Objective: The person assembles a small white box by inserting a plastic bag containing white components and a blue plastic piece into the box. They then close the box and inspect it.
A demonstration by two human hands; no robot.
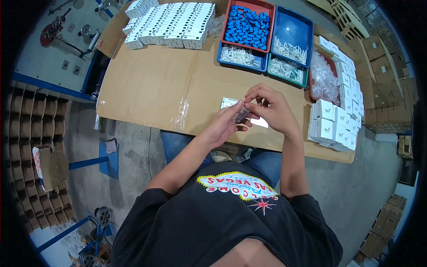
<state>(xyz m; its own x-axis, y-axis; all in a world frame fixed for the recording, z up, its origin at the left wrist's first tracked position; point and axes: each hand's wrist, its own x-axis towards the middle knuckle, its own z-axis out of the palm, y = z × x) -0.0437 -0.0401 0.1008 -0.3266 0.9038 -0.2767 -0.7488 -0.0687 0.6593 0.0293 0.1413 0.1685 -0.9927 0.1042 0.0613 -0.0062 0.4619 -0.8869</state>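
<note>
Above the near part of the cardboard-covered table (151,93), both hands meet over a small clear plastic bag (242,114). My left hand (223,126) is closed around its side, thumb pressed along it. The fingers of my right hand (269,108) pinch together at the top end of the bag. What sits inside the bag is too small to make out. Beneath the hands lies a flat white printed piece (228,103), partly covered by them; whether it is a box or a card cannot be told.
Rows of white boxes (171,24) stand at the far left. Farther back are a red tray (272,9) of blue pieces, blue trays (293,33) and a green tray (293,81) with white sticks. Clear bags (323,78) and stacked white boxes (331,122) line the right edge.
</note>
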